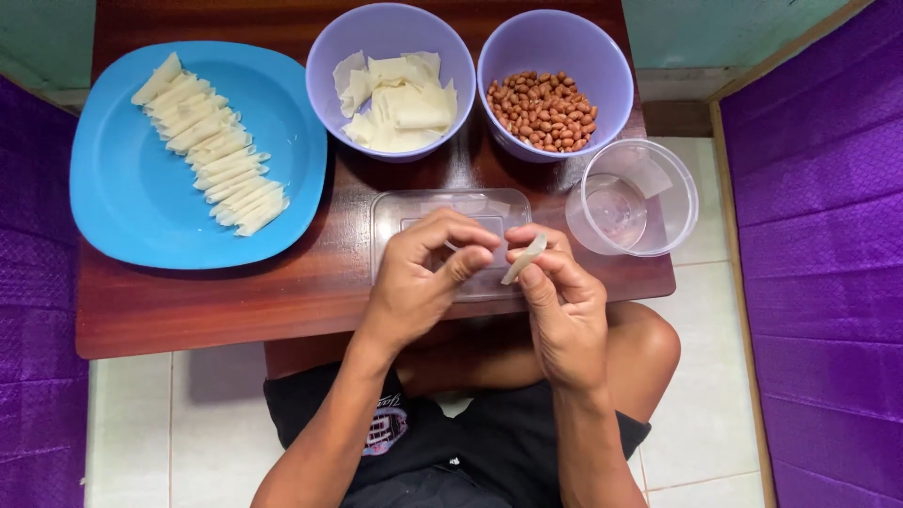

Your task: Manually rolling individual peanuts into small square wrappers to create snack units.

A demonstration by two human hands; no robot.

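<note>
Head view: right hand (564,310) pinches a rolled wrapper (524,258) over the clear tray (395,212), left hand's (423,277) fingers half-curled alongside, empty; roll tightly, seam pressed.

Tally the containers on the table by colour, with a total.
Purple bowls: 2, one with pastry sheets, one with peanuts
Blue plate: 1
Clear round tub: 1
Clear flat tray: 1
Total: 5

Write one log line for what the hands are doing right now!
right hand: holds rolled wrapper | left hand: fingers beside it, over clear tray | blue plate: row of rolls | bowls: wrappers, peanuts
</note>
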